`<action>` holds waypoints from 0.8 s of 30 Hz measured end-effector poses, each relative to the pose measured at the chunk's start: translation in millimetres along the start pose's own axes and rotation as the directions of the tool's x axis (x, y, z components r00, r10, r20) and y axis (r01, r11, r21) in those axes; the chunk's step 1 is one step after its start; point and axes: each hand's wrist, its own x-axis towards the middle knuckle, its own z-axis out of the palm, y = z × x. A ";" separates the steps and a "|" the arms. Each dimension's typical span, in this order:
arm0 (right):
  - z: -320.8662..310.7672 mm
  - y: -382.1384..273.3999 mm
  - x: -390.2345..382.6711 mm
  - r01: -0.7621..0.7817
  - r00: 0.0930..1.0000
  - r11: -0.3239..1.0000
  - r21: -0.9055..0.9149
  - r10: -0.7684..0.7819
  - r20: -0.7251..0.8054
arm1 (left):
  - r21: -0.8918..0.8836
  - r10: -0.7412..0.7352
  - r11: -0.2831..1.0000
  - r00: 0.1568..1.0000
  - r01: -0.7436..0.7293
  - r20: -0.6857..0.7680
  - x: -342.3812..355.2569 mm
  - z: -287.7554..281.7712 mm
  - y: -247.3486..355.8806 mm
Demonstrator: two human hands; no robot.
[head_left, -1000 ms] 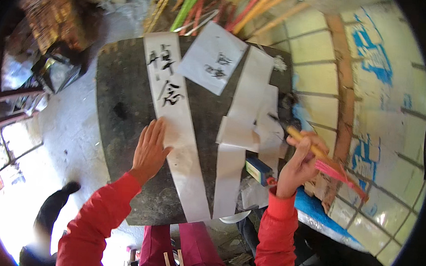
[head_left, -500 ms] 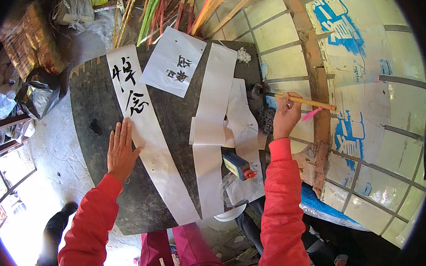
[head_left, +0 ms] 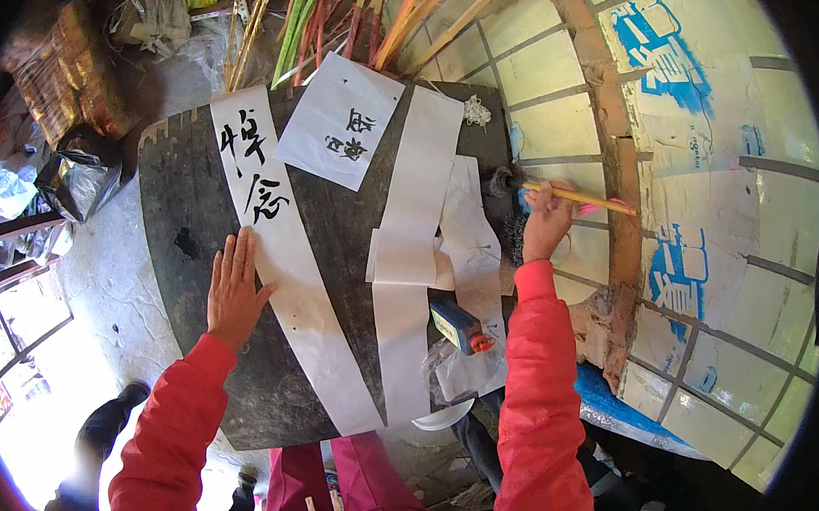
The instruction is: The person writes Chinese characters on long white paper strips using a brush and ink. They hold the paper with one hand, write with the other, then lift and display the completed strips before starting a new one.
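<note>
My left hand (head_left: 234,291) lies flat, fingers stretched, on a long white paper strip (head_left: 320,339) with two large black brushed characters on its far half. At the right edge of the dark table, my right hand (head_left: 546,225) grips a calligraphy brush (head_left: 598,201) with a yellowish handle and a pink tassel. The brush's tip end points left to a small dark ink container (head_left: 502,181); whether the bristles touch the ink cannot be made out. A white sheet (head_left: 330,98) with smaller black writing lies beside the strip's far end.
Folded blank paper strips (head_left: 409,241) lie on the dark tabletop (head_left: 173,305). A dark blue bottle with a red cap (head_left: 459,327) stands near the right edge. Colored sticks (head_left: 302,20) lean beyond the far edge. A tiled wall (head_left: 556,128) rises at right. Other people's legs (head_left: 107,443) show at lower left.
My right hand has shifted slightly, and the brush's handle end has swung a little lower, the tassel now partly behind it. My left hand stays flat on the strip. Another leg shows at lower left.
</note>
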 end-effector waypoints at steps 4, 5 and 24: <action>-7.0 15.4 3.2 -0.129 0.991 0.985 0.115 0.132 -0.014 | -0.035 -0.001 0.999 1.000 0.002 0.003 0.6 -1.1 0.8; -9.4 19.6 5.2 -0.188 0.980 0.968 0.165 0.196 -0.036 | -0.042 -0.004 0.999 1.000 0.004 0.003 2.0 -0.5 1.0; -44.8 -6.1 29.5 -0.144 0.988 0.973 0.179 0.150 -0.020 | 0.104 0.015 0.995 0.998 -0.008 -0.066 -2.7 7.9 -4.3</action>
